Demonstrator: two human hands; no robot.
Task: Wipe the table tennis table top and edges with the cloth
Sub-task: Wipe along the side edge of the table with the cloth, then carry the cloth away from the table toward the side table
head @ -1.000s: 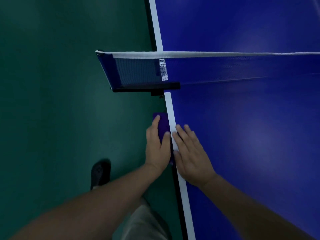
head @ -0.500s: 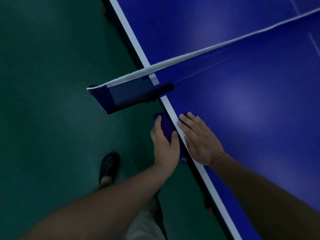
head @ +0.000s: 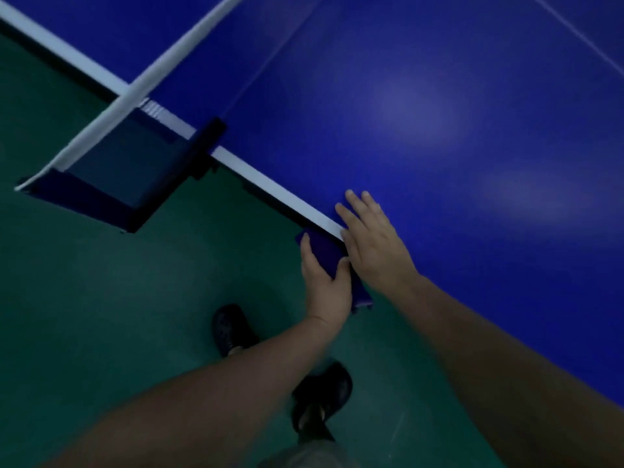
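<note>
The left hand [head: 326, 285] is gripping a dark purple cloth [head: 326, 251] against the side edge of the blue table [head: 439, 113], its fingers reaching along the cloth's outer face and its thumb curling over the cloth's upper side by the table's rim. The cloth is hanging down over that edge, with its lower end showing below the hands, just under the white sideline [head: 270, 185]. The right hand [head: 374, 246] is lying flat and open on the table top right beside the cloth, its fingers stretching straight across the white sideline onto the blue surface and its inner side touching the left thumb. Further along the same edge, well apart from the hands, the net [head: 111, 153] is sticking out past the table on its dark clamp [head: 207, 145], with its white top band running back across the table. Below, two dark shoes [head: 229, 329] are standing on the green floor [head: 101, 315] beside the table.
</note>
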